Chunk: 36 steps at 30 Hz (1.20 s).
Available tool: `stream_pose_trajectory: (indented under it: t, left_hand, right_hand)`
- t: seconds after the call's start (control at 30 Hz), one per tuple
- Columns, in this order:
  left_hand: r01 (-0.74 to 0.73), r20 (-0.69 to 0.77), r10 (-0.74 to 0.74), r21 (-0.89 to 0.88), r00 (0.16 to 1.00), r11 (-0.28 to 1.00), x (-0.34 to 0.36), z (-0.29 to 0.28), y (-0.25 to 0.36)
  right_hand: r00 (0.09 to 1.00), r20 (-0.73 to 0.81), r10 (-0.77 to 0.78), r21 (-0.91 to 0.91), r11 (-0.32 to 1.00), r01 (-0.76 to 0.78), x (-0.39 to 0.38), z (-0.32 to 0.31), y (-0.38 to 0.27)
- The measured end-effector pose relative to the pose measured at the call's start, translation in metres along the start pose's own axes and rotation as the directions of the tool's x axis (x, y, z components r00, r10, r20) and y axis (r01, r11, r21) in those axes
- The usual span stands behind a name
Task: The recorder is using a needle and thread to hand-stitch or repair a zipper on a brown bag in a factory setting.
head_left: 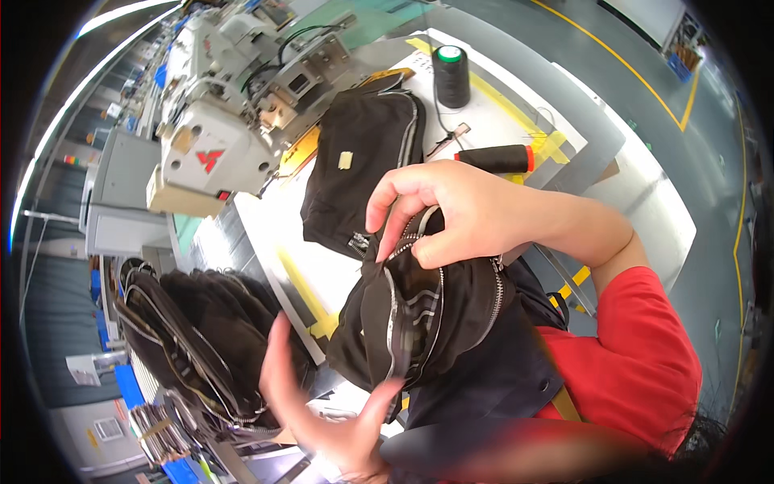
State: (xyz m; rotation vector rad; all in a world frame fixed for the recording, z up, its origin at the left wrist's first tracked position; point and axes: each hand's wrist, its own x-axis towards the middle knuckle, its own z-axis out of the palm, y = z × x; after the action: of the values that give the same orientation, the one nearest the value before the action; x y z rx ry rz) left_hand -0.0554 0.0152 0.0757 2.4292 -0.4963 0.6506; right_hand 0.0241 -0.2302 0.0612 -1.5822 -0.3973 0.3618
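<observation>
A black fabric bag [468, 315] with silver zippers lies across the table's edge and my lap, its zippered mouth gaping. My right hand [472, 214] reaches in from the right, its fingertips pinching the bag's upper edge beside the zipper. Below, my left hand [334, 436], smeared by motion, has its thumb and fingers spread, with the thumb close to the bag's lower end. I cannot tell whether that thumb touches the cloth. Beyond my right hand, another black zippered piece [355, 153] with a small cream patch lies flat on the white table.
A sewing machine [214, 153] stands at the upper left. A black thread cone [451, 81] stands upright at the back, with another thread spool [496, 159] lying nearby. More black zippered bags [201, 331] are heaped at left. Yellow tape [302, 286] marks the white tabletop.
</observation>
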Motion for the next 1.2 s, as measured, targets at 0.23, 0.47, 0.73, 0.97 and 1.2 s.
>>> stream_pose_trajectory:
  t: [0.23, 0.47, 0.73, 0.97, 1.2]
  left_hand:
    - [0.221, 0.413, -0.111, -0.228, 0.904, 0.948, 0.054, 0.036, -0.007]
    - [0.511, 0.488, -0.214, -0.63, 0.846, 0.585, 0.062, 0.048, -0.043]
    - [0.634, 0.6, -0.214, -0.686, 0.771, 0.357, 0.059, 0.048, -0.051]
    - [0.653, 0.617, -0.213, -0.722, 0.758, 0.231, 0.059, 0.044, -0.049]
    - [0.23, 0.156, -0.17, -0.598, 0.973, 0.767, 0.03, 0.033, -0.041]
  right_hand:
    - [0.983, 0.178, -0.038, -0.212, 0.974, 0.076, 0.029, -0.008, -0.02]
    - [0.98, 0.163, -0.112, -0.622, 0.76, 0.191, 0.026, 0.003, -0.01]
    - [0.93, 0.364, -0.053, -0.604, 0.747, 0.279, 0.032, 0.002, -0.007]
    - [0.924, 0.376, -0.069, -0.601, 0.741, 0.299, 0.03, 0.003, -0.015]
    - [0.907, 0.082, -0.412, -0.707, 0.617, 0.345, 0.022, 0.018, -0.001]
